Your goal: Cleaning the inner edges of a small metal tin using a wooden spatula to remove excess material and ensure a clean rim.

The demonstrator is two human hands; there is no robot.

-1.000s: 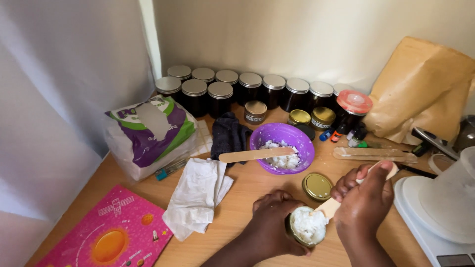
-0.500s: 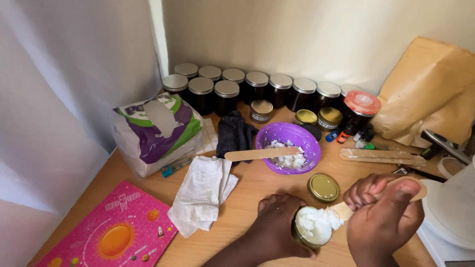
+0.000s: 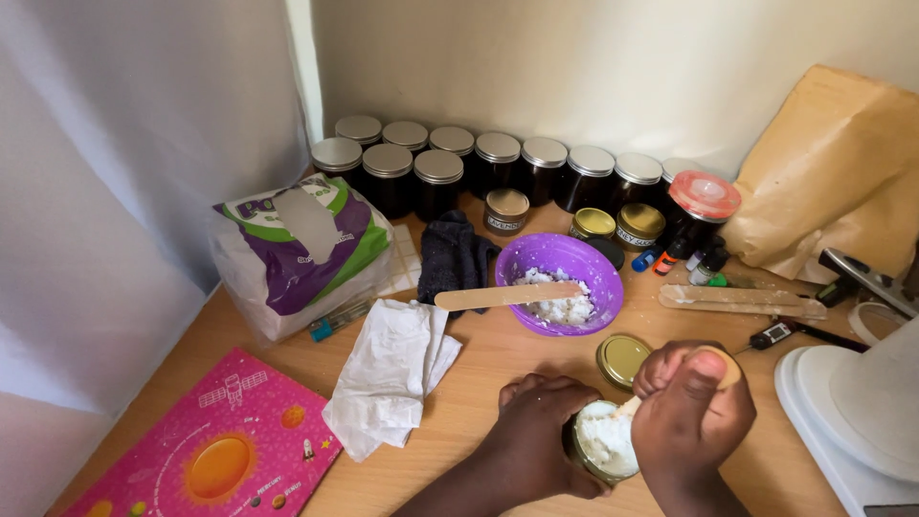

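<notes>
- Since the earlier pictures, the right hand is sitting higher over the small jar, its fingers curled into a fist around a flat wooden stick, where a second ago it was lower and more to the side.
- White cream is now heaping above the jar's rim; a second ago it was lying flatter, so the jar looks close to full.
- Left hand is staying wrapped around the jar's side, fingers pressed together, steadying it on the worktop near the front edge.
- Nothing else is shifting: the purple bowl is keeping its place behind the jar, with white lumps inside and a second wooden stick lying across its rim.
- One gold lid is lying loose just beside the right hand, between bowl and jar.
- Dark jars with silver lids are standing in rows against the wall, and a crumpled white cloth is lying to the left.
</notes>
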